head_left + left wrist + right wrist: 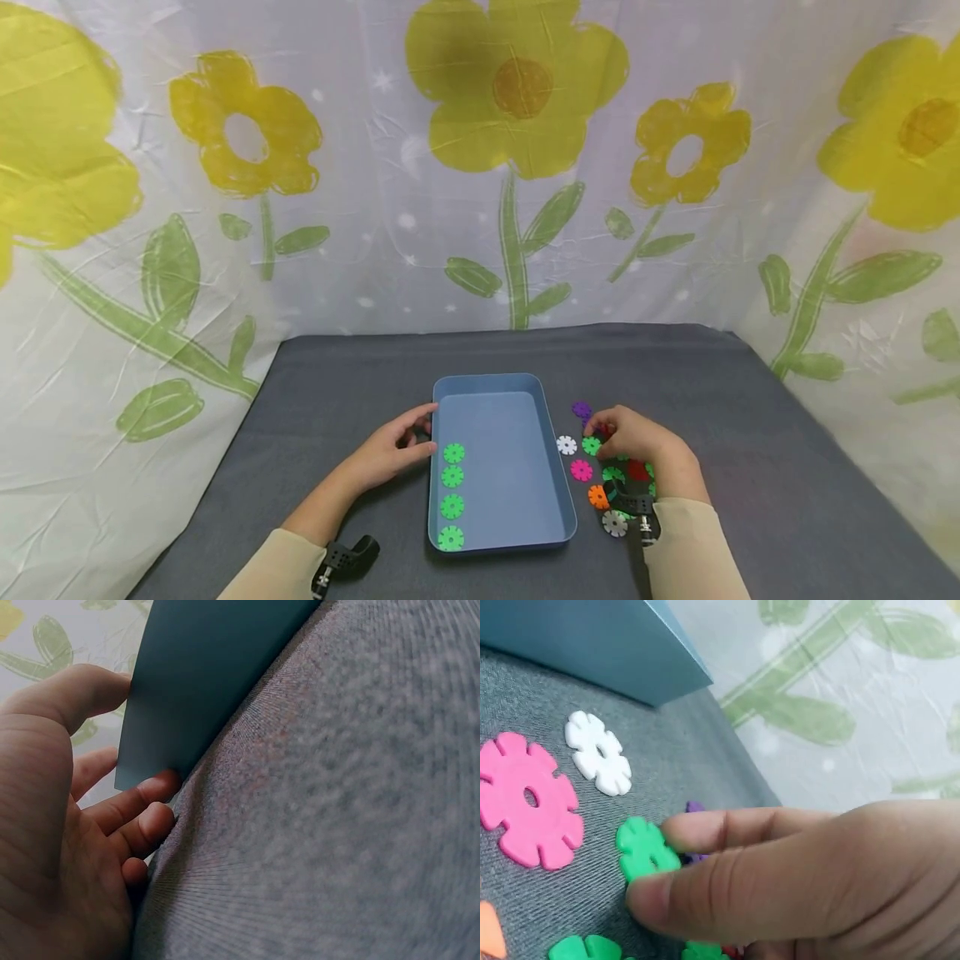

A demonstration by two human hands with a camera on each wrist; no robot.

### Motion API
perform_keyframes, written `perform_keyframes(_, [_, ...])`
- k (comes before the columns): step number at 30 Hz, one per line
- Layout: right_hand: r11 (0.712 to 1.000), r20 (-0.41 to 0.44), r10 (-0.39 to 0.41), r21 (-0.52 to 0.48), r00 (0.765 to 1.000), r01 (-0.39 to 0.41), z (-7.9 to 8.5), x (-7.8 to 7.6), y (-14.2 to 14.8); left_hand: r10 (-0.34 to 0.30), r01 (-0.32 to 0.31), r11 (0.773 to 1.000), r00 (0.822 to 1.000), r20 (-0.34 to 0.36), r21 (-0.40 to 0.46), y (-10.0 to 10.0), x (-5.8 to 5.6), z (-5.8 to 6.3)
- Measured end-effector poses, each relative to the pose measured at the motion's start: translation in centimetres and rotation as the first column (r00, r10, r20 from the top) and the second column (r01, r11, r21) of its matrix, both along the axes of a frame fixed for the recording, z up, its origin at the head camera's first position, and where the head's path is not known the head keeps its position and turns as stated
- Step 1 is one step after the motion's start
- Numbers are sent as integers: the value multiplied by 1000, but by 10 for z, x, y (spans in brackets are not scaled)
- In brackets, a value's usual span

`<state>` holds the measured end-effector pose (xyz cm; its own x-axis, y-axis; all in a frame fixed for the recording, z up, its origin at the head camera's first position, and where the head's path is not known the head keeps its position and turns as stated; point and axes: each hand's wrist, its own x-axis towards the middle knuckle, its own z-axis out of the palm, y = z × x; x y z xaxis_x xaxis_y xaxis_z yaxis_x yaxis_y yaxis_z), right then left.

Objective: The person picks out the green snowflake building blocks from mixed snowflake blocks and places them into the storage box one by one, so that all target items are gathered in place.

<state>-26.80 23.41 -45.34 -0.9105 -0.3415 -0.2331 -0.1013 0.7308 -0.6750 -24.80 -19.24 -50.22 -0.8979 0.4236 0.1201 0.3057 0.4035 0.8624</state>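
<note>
A blue-grey tray [502, 467] lies on the cloth, with a column of several green snowflake discs [452, 477] along its left side. My left hand [392, 450] rests against the tray's left wall [195, 682], thumb and index fingertip touching it while the other fingers bend loosely beside it. Right of the tray, my right hand [637, 437] pinches a green snowflake disc [641, 851] between thumb and index finger, low over the cloth. Near that hand lie a white disc [598, 754] and a pink disc [529, 801]. The hand and wrist partly hide other discs.
Several loose discs lie right of the tray, among them a purple one [581, 409], an orange one [597, 497], a grey one [614, 523] and a red one [638, 471]. Dark grey cloth [360, 367] covers the table. A flower-printed curtain [360, 167] hangs behind.
</note>
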Motion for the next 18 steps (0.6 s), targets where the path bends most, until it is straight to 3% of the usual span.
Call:
perform_keyframes(12, [978, -197, -53, 189, 979, 91, -2, -5, -8, 0, 0, 1000, 1000, 0, 1, 0, 0, 0])
perform_keyframes(18, [958, -275, -22, 268, 961, 99, -1, -6, -17, 6, -6, 1000, 1000, 5, 16, 0, 1, 0])
